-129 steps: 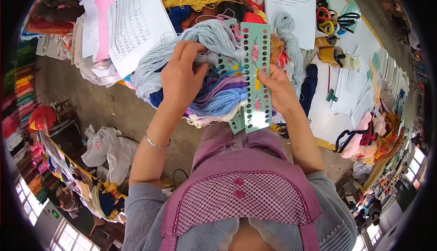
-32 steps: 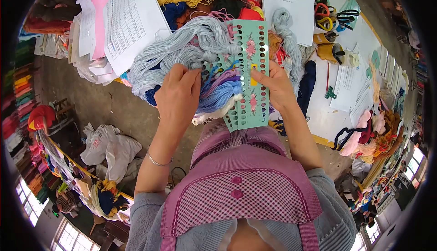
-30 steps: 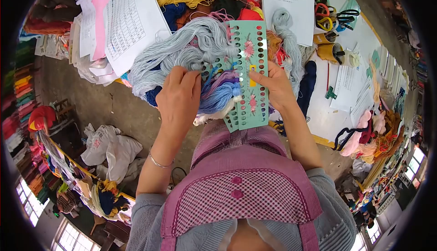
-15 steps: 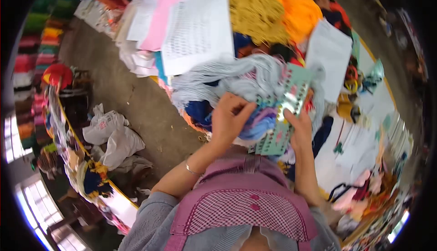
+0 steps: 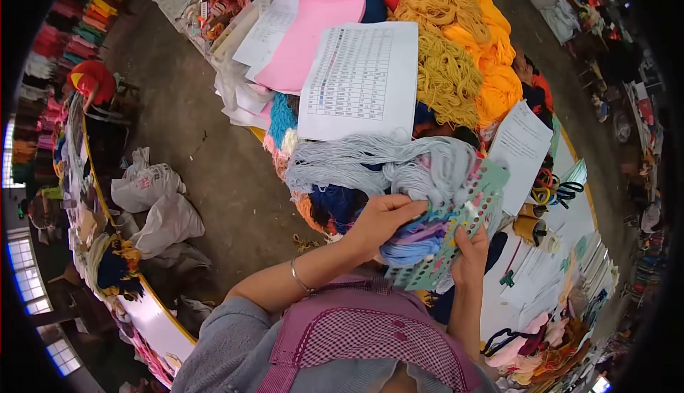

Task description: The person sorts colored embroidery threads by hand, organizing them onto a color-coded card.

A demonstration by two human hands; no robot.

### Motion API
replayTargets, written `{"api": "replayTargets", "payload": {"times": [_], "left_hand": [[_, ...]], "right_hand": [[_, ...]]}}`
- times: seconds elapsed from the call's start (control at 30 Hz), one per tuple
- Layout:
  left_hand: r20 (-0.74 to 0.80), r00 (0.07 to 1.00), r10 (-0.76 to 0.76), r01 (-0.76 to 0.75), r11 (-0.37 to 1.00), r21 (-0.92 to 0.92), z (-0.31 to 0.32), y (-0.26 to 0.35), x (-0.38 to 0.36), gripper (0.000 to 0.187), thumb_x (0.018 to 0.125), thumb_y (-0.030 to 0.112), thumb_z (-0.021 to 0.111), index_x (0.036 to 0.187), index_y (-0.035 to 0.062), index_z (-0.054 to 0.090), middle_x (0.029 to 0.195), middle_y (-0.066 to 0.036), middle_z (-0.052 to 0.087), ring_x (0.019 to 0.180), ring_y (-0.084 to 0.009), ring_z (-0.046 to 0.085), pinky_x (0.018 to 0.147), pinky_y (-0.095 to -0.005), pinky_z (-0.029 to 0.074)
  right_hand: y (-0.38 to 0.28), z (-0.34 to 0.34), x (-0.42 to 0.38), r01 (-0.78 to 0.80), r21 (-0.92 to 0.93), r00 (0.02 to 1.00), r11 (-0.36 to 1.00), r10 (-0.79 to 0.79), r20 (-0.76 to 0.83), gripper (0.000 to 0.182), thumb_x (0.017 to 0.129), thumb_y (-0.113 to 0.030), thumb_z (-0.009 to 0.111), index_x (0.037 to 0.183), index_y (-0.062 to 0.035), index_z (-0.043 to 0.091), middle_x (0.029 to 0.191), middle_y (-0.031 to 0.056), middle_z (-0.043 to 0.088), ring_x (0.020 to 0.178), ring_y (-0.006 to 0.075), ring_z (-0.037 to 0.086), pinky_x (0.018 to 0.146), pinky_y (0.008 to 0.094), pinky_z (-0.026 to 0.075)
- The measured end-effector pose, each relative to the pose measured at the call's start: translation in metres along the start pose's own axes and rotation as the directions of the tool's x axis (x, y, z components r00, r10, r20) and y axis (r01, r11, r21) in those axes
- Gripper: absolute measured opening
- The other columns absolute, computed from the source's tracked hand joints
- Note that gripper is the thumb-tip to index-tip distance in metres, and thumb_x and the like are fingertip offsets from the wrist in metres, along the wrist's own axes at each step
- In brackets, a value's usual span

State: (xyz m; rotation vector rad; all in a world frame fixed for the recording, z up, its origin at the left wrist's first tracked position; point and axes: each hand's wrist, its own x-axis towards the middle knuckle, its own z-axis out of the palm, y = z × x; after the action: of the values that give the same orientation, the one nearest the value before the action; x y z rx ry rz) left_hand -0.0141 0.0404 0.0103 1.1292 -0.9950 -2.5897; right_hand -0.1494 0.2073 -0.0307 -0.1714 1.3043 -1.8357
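My right hand (image 5: 470, 254) grips a green card punched with rows of holes (image 5: 467, 216), its thumb on the front. Purple and blue threads (image 5: 413, 247) hang from the card's left edge. Beside that edge my left hand (image 5: 385, 223) is closed, thumb and forefinger pinched on thread at the card; the exact strand is too small to make out. Behind both hands lies a thick pale grey-blue skein of yarn (image 5: 349, 161). A dark blue bundle (image 5: 333, 204) sits under it.
A printed table sheet (image 5: 360, 79), a pink sheet (image 5: 306, 37) and mustard (image 5: 445, 72) and orange yarn (image 5: 499, 72) lie beyond. Another paper (image 5: 524, 143), scissors (image 5: 570, 192) and a tape roll (image 5: 527, 229) are at right. White sacks (image 5: 167, 222) stand on the floor; a person in red (image 5: 92, 83) is far left.
The view has shifted, so the papers, yarn and hands appear lower, and the picture is sharper. My right hand still holds the card; my left hand stays pinched at its left edge.
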Motion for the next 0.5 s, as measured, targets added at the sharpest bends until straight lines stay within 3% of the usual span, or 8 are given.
{"api": "replayTargets", "payload": {"times": [0.07,0.1,0.13,0.2,0.27,0.33,0.4,0.5], "left_hand": [[0.075,0.963,0.26,-0.271,0.932,0.24,-0.003,0.003,0.0,0.024,0.088,0.016,0.066,0.075,-0.0033,0.065,0.067,0.006,0.054,0.063,-0.0013,0.046,0.055,-0.0209,0.037],[0.096,0.89,0.445,-0.442,0.793,0.42,-0.005,0.003,0.001,0.023,0.085,0.014,0.069,0.073,-0.0047,0.063,0.062,0.002,0.051,0.061,-0.0037,0.046,0.054,-0.0233,0.037],[0.096,0.89,0.445,-0.442,0.794,0.416,-0.009,0.002,0.003,0.023,0.085,0.014,0.069,0.073,-0.0047,0.063,0.062,0.002,0.051,0.061,-0.0037,0.046,0.054,-0.0233,0.037],[0.054,0.848,0.528,-0.449,0.66,0.602,-0.018,0.0,0.009,0.021,0.082,0.012,0.07,0.074,-0.0054,0.062,0.062,-0.004,0.052,0.06,-0.0062,0.047,0.052,-0.0257,0.037],[0.06,0.878,0.475,-0.407,0.674,0.617,-0.028,0.002,0.012,0.019,0.082,0.012,0.07,0.073,-0.0029,0.062,0.065,-0.005,0.052,0.061,-0.0109,0.047,0.06,-0.028,0.038],[0.359,0.548,0.755,-0.722,0.21,0.66,-0.037,0.007,0.011,0.02,0.082,0.018,0.068,0.072,0.0024,0.063,0.063,-0.007,0.051,0.064,-0.0229,0.049,0.069,-0.0346,0.039],[0.395,0.605,0.692,-0.711,0.247,0.658,-0.042,0.019,-0.007,0.021,0.084,0.02,0.065,0.071,0.0052,0.06,0.064,-0.006,0.05,0.07,-0.0239,0.049,0.076,-0.0354,0.036],[0.539,0.716,0.443,-0.672,0.229,0.705,-0.054,0.038,-0.031,0.027,0.088,0.026,0.059,0.068,0.0085,0.054,0.061,-0.008,0.05,0.065,-0.0276,0.054,0.067,-0.0404,0.04]], "right_hand": [[-0.003,0.01,0.001,0.013,0.015,1.0,1.0,-0.013,0.001,0.036,0.086,0.0,0.062,0.121,-0.0009,0.053,0.113,0.0068,0.063,0.099,0.0148,0.061,0.088,0.0292,0.047],[-0.005,0.015,0.002,0.026,0.034,1.0,0.999,-0.026,-0.001,0.035,0.086,0.0,0.063,0.12,-0.0008,0.053,0.112,0.007,0.064,0.099,0.0149,0.061,0.088,0.0291,0.047],[0.0,0.012,0.006,0.027,0.013,1.0,1.0,-0.027,0.004,0.034,0.086,0.0,0.063,0.119,-0.0007,0.053,0.11,0.0068,0.064,0.097,0.0147,0.061,0.087,0.0284,0.047],[0.006,0.015,0.01,0.018,-0.001,1.0,1.0,-0.018,0.009,0.034,0.086,-0.001,0.063,0.119,-0.0008,0.053,0.11,0.0067,0.064,0.097,0.0146,0.062,0.087,0.0284,0.047],[0.008,0.022,0.012,0.02,-0.01,1.0,1.0,-0.02,0.005,0.035,0.085,-0.001,0.064,0.119,-0.0013,0.053,0.11,0.0065,0.064,0.095,0.0143,0.062,0.086,0.0286,0.048],[0.007,0.026,0.009,0.051,-0.019,0.999,0.999,-0.051,-0.007,0.036,0.085,-0.001,0.065,0.119,-0.0012,0.053,0.11,0.0065,0.064,0.095,0.0143,0.062,0.086,0.029,0.048],[0.001,0.032,0.005,0.096,-0.058,0.995,0.994,-0.097,-0.016,0.04,0.083,-0.001,0.066,0.12,-0.0013,0.052,0.111,0.0062,0.063,0.096,0.0145,0.061,0.087,0.0296,0.048],[-0.013,0.045,0.0,0.158,-0.101,0.987,0.982,-0.159,-0.009,0.042,0.082,0.001,0.066,0.121,-0.0015,0.052,0.112,0.0062,0.063,0.097,0.0145,0.061,0.088,0.0296,0.047]]}}
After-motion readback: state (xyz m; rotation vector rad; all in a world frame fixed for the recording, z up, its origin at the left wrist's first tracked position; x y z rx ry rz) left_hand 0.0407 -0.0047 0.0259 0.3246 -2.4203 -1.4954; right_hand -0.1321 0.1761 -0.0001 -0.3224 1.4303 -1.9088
